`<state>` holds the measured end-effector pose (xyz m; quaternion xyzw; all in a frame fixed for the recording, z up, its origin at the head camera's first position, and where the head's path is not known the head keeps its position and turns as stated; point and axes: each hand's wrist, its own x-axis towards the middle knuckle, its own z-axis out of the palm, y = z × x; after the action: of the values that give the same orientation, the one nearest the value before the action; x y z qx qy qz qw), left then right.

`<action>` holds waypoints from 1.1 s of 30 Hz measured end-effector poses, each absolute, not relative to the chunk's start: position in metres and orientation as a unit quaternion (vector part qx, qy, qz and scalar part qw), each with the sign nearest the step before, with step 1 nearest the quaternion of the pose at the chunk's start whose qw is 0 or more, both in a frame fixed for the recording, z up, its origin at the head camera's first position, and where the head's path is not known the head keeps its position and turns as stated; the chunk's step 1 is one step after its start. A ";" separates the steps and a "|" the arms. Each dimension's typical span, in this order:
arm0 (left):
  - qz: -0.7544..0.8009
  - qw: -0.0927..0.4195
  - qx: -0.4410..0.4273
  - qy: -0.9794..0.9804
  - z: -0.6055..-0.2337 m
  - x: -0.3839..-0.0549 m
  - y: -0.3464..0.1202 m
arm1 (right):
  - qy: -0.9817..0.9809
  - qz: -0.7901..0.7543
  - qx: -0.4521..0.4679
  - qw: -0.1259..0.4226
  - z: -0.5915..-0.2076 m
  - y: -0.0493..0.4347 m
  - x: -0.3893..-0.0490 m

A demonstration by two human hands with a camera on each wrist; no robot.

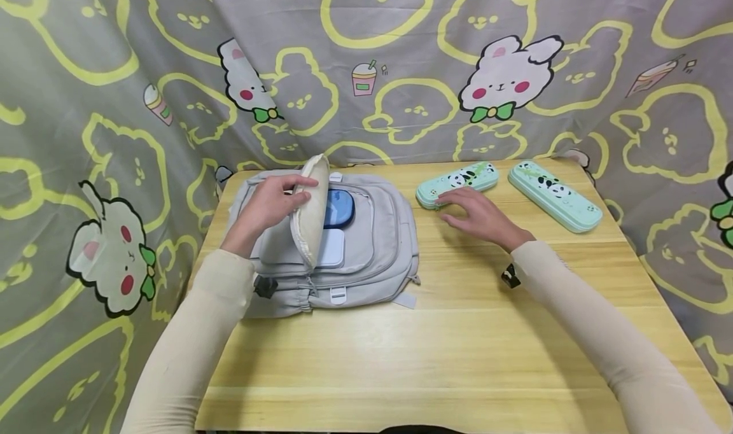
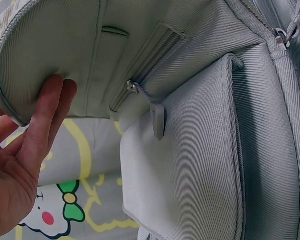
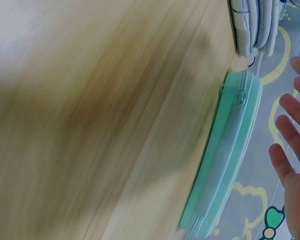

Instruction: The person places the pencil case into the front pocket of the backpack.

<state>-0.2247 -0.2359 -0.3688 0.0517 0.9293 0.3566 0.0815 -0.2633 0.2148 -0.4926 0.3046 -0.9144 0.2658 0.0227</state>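
Observation:
A grey backpack (image 1: 395, 237) lies on the table, its front pocket open. My left hand (image 1: 269, 202) pinches the pocket's flap (image 1: 312, 227) between thumb and fingers and holds it raised. In the left wrist view, the fingers (image 2: 42, 117) press the flap's grey inner side. Inside the pocket are a dark blue rounded case (image 1: 341, 209) and a flat pale item (image 1: 331, 248). My right hand (image 1: 481, 216) hovers at the near left end of a mint panda pencil case (image 1: 458, 182). In the right wrist view its fingers are spread and apart from the case's zipped side.
A second mint panda pencil case (image 1: 555, 195) lies slanted at the table's right back. The wooden table (image 1: 458, 357) meets a patterned curtain (image 1: 412, 58) behind and at the sides. A loose grey strap end (image 1: 405, 300) lies beside the backpack.

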 end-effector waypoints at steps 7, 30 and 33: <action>0.357 0.082 0.048 0.929 -0.369 -0.224 -0.235 | -0.920 0.253 0.298 0.022 -0.496 0.228 -0.263; 0.359 0.082 0.046 0.929 -0.369 -0.224 -0.235 | -0.934 0.250 0.252 0.038 -0.501 0.281 -0.256; 0.361 0.083 0.046 0.928 -0.369 -0.223 -0.235 | -0.935 0.249 0.249 0.043 -0.501 0.286 -0.255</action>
<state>-0.2228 -0.2353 -0.3686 0.0458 0.9279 0.3607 0.0830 -0.2551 0.2859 -0.5013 0.2488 -0.9351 0.2486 0.0427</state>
